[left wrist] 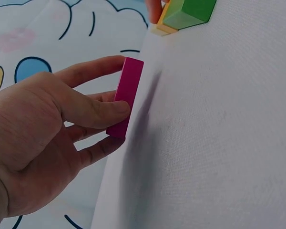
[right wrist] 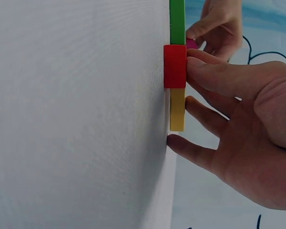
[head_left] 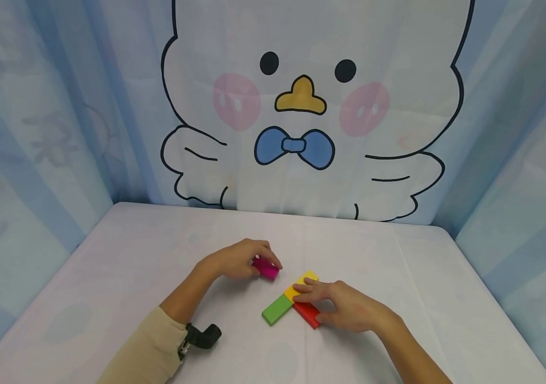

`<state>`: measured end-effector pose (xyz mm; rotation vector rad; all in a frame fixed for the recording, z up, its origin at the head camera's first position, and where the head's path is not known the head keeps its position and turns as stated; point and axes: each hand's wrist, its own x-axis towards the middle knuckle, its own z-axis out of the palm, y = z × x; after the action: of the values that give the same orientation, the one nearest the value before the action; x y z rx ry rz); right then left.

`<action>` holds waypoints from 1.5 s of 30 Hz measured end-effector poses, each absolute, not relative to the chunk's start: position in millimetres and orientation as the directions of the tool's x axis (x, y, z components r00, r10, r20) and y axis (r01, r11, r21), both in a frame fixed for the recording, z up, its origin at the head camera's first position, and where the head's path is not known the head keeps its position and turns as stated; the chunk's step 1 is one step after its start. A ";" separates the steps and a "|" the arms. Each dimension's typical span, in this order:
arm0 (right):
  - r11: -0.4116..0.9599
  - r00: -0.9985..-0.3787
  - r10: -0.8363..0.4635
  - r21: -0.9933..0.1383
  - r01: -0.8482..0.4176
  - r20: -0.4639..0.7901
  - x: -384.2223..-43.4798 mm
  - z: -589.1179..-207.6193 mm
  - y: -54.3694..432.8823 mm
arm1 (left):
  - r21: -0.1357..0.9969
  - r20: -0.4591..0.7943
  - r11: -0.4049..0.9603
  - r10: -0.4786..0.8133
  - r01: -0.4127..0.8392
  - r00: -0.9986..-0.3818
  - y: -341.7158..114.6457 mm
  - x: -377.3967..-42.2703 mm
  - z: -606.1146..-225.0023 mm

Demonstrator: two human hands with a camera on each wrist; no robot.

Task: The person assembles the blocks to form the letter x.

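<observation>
Between thumb and fingertips, my left hand pinches a magenta block, held just off the white tabletop with its shadow below. To its right, three blocks lie touching on the table. A green block and a yellow block form one slanting line, and a red block angles off from where they meet. My right hand spreads over this group: the thumb rests at the red block, while the extended fingers lie on and past the yellow one. The fingers partly hide the yellow block in the head view.
A pale cloth covers the tabletop. Behind it hangs a curtain printed with a cartoon bird, and striped blue curtains close in both sides. A black device is strapped at the left wrist by the beige sleeve.
</observation>
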<state>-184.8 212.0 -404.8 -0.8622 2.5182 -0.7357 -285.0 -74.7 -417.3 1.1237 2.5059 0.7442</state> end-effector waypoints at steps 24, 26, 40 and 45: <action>0.675 -0.741 -0.653 -0.563 -0.477 -0.155 -184.4 -407.6 212.4 | 0.582 -0.088 0.551 0.773 0.598 -0.628 -71.7 -280.6 -419.3; 0.675 -0.741 -0.653 -0.564 -0.476 -0.155 -184.7 -407.7 212.2 | 0.580 -0.082 0.545 0.779 0.606 -0.621 -71.3 -281.2 -420.5; 0.668 -0.743 -0.651 -0.578 -0.468 -0.151 -184.0 -406.9 211.9 | 0.575 -0.064 0.521 0.798 0.631 -0.600 -65.2 -277.9 -421.3; 0.669 -0.745 -0.651 -0.576 -0.470 -0.148 -183.8 -406.9 211.8 | 0.575 -0.055 0.514 0.800 0.637 -0.597 -63.5 -276.5 -421.7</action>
<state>-183.8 211.8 -406.9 -0.8860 2.5435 -0.7399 -276.5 -63.5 -421.7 1.2005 2.4459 0.7379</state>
